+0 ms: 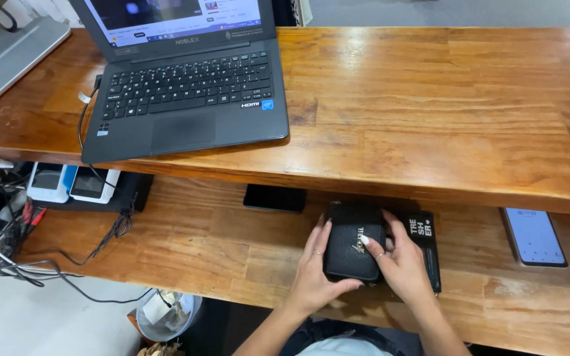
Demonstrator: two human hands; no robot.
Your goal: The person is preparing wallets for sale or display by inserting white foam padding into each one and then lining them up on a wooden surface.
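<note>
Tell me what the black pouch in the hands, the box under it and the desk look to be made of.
Black pouch: probably leather or faux leather, with a faint grain and soft rounded edges; both hands, left and right, grip it. Black box: looks like matte printed cardboard, flat and sharp-cornered. Desk: varnished wood, with plank joints, visible grain and glossy reflections.

wooden desk (pixel 430 99), laptop (pixel 186 86), lower shelf (pixel 219 250), smartphone (pixel 534 236)

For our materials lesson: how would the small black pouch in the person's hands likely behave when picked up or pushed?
The black pouch looks soft with rounded corners, so it probably flexes slightly. Both the left hand and right hand grip it easily, suggesting it is light. It lies flat on the black box, so it is unlikely to roll.
</note>
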